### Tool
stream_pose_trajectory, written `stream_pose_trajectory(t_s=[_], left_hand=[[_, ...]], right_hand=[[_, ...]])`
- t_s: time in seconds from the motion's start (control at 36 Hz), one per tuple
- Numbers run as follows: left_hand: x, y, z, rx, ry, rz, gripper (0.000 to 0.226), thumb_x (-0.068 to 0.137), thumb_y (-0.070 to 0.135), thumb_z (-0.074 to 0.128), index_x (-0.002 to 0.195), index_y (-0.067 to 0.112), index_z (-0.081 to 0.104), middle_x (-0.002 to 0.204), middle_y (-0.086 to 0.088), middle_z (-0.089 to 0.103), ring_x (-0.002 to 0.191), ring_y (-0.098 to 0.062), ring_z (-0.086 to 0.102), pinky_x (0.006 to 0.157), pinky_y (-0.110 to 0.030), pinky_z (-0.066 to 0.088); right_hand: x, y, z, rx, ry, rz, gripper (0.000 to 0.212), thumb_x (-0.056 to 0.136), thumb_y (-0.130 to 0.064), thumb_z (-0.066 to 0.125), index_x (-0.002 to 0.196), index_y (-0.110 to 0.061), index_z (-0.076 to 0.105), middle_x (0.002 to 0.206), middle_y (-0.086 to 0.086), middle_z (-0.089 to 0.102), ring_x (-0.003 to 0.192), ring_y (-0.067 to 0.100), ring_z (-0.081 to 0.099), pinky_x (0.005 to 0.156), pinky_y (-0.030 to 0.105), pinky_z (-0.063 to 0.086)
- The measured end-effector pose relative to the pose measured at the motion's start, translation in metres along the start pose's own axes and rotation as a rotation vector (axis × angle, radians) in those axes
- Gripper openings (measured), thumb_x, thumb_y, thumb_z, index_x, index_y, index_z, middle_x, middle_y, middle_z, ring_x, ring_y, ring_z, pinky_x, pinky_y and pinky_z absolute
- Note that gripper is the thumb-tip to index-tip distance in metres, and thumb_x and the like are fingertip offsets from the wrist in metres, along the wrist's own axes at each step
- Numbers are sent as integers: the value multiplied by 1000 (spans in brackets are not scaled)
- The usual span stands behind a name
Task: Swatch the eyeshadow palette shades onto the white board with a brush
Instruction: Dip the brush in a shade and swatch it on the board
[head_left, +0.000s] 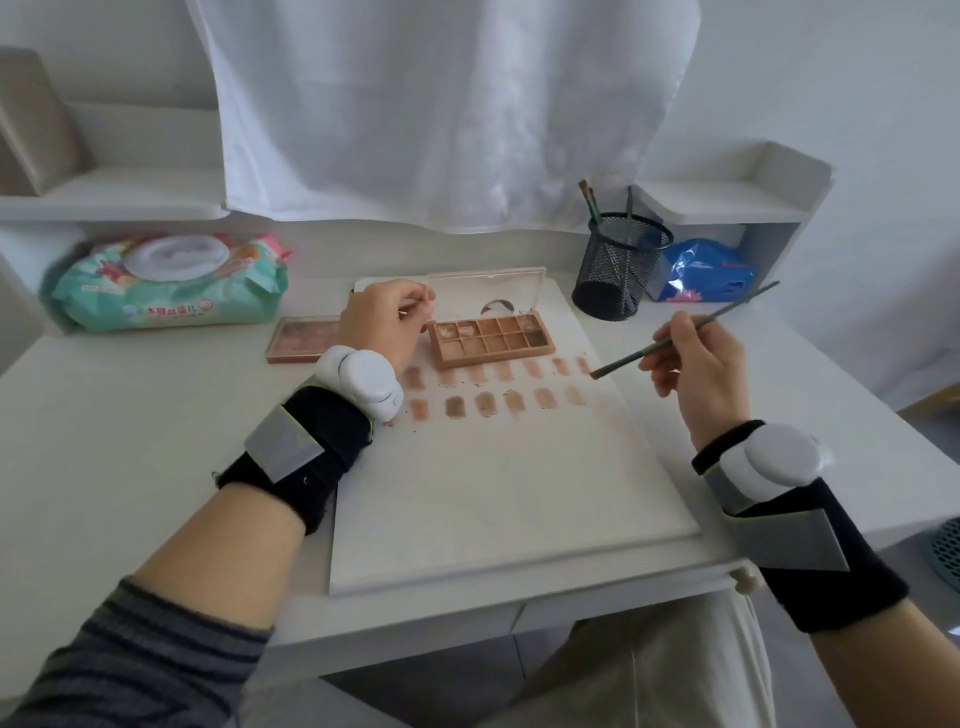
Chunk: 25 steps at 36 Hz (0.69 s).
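An open eyeshadow palette with brown and beige pans lies at the far end of the white board, its clear lid standing up. Two rows of brown swatches run across the board below it. My left hand rests at the palette's left end, fingers curled against the lid's corner. My right hand pinches a thin grey-green brush. The brush tip hovers at the right end of the upper swatch row.
A second, closed palette lies left of the board, partly behind my left hand. A pack of wet wipes sits far left. A black mesh cup with brushes and a blue packet stand at the back right.
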<state>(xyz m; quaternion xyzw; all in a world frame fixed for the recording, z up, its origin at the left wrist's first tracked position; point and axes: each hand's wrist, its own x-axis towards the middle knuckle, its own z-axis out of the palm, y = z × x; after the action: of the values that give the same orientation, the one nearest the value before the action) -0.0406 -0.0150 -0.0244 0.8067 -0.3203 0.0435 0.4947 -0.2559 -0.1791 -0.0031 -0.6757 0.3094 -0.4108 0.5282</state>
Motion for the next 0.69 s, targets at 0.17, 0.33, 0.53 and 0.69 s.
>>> stream_pose_trajectory(t_s=[0.17, 0.33, 0.53, 0.69], left_hand=[[0, 0, -1, 4, -10, 1, 12, 87, 12, 60, 94, 14, 70, 93, 5, 69, 91, -15, 68, 89, -33, 51], [-1, 1, -2, 1, -12, -1, 13, 87, 12, 60, 94, 13, 70, 94, 5, 69, 88, -17, 68, 87, -32, 51], [-1, -1, -1, -17, -14, -5, 13, 87, 11, 59, 95, 13, 70, 91, 7, 67, 87, -18, 68, 87, -32, 51], [0, -2, -1, -16, -11, -4, 13, 87, 11, 60, 94, 13, 70, 94, 3, 70, 88, -17, 68, 87, -31, 51]], right_hand=[[-7, 5, -1, -113, 9, -225, 28, 99, -13, 37, 74, -18, 49, 67, 6, 54, 50, 0, 48, 50, 11, 37], [-9, 12, 2, -229, -91, -306, 20, 98, -11, 40, 81, -12, 52, 70, 4, 57, 57, -2, 52, 55, 10, 39], [-11, 14, 1, -322, -164, -377, 22, 89, -23, 37, 80, -8, 51, 66, -7, 53, 59, -2, 53, 61, 8, 40], [-12, 11, 0, -282, -189, -406, 20, 90, -23, 38, 73, -16, 47, 63, -6, 49, 56, 1, 48, 58, 9, 38]])
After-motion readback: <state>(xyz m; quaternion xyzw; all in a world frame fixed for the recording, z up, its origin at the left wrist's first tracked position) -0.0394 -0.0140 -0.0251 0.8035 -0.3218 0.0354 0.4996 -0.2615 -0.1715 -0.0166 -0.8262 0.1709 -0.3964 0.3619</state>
